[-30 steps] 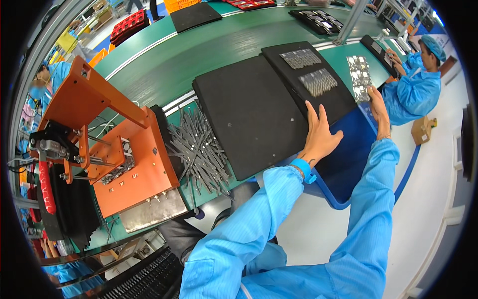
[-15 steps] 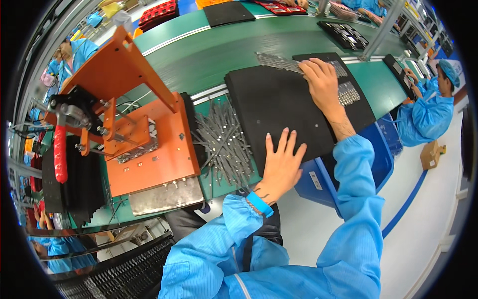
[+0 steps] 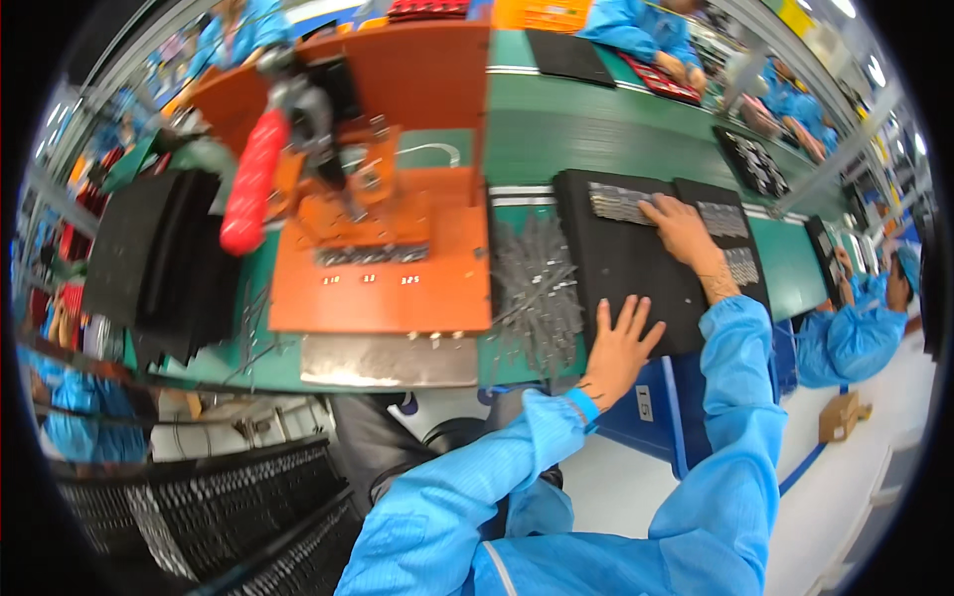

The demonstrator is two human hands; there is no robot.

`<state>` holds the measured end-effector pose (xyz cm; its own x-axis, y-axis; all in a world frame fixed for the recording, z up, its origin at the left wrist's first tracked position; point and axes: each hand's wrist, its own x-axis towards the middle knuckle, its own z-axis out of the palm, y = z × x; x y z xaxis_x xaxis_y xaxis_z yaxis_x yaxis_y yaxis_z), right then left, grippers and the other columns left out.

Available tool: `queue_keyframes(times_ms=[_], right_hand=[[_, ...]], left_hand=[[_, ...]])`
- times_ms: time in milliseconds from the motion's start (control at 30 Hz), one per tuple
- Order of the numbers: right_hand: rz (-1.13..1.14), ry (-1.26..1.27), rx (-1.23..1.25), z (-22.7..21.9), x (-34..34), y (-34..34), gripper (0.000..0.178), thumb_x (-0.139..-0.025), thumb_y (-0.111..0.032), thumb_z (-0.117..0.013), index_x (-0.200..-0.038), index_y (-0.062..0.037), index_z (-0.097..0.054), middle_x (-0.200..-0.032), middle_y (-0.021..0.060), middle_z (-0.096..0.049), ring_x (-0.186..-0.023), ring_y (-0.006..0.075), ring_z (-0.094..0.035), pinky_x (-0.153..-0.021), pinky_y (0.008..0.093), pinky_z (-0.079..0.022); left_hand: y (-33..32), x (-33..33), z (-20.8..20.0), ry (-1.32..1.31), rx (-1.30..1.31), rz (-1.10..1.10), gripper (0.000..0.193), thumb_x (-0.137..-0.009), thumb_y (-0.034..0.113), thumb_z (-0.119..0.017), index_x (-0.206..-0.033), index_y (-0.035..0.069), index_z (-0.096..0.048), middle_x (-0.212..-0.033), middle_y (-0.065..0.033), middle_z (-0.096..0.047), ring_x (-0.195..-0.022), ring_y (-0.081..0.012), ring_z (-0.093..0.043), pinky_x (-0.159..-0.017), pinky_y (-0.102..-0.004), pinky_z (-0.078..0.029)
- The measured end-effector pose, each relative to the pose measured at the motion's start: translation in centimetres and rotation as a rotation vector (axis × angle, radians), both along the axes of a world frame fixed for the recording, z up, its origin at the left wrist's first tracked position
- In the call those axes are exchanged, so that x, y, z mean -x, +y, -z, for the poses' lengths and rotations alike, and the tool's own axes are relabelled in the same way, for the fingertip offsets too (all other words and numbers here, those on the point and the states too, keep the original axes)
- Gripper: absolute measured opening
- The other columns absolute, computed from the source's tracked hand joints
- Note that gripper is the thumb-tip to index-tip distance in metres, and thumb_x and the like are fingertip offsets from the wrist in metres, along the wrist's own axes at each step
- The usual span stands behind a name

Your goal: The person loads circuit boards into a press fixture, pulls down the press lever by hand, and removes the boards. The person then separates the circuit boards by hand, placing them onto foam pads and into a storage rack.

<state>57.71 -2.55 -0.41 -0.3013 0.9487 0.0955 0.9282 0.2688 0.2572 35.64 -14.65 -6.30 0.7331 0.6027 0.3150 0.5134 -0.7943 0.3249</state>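
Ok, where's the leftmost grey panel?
Right of centre in the head view, the grey panel is over the far end of the wider black mat, touching the right hand.

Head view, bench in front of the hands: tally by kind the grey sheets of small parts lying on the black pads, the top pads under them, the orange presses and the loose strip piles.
Grey sheets: 3
Black top pads: 2
Orange press: 1
Strip pile: 1
Total: 7
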Motion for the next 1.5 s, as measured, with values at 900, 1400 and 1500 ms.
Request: queue_keyframes(times_ms=[900,1400,1500], right_hand=[[-1.005,0.656,-0.867,-10.2,42.0,1.3,0.054,-0.078,-0.010,-0.072,-0.127,-0.0132,-0.051,-0.137,0.0182,-0.026,-0.130,0.0372,-0.034,-0.099,0.0429,-0.040],[-0.525,0.814,-0.424,-2.0,29.7,-13.5,0.034,-0.076,0.000,-0.064,-0.108,-0.0072,-0.057,-0.122,0.0153,-0.046,-0.122,0.0356,-0.040,-0.103,0.0456,-0.034],[0.132,1.487,-0.120,5.9,27.0,-21.5,0.029,-0.083,-0.001,-0.057,-0.112,-0.0064,-0.052,-0.119,0.0111,-0.048,-0.114,0.0232,-0.046,-0.096,0.0392,-0.038]], left_hand=[[-12.5,36.5,15.9,0.220,0.355,-0.636,0.041,-0.082,0.035,-0.062,-0.117,0.013,-0.061,-0.124,-0.0141,-0.055,-0.130,-0.0325,-0.036,-0.107,-0.0547,-0.023],[-11.0,35.0,10.4,-0.381,0.937,-0.593,0.035,-0.083,0.021,-0.066,-0.115,0.008,-0.059,-0.113,-0.0127,-0.062,-0.099,-0.0296,-0.061,-0.092,-0.0464,-0.044],[-9.6,29.3,5.5,-0.723,1.109,-0.426,0.044,-0.089,0.022,-0.062,-0.127,0.004,-0.048,-0.109,-0.0166,-0.064,-0.082,-0.0226,-0.066,-0.070,-0.0332,-0.052]])
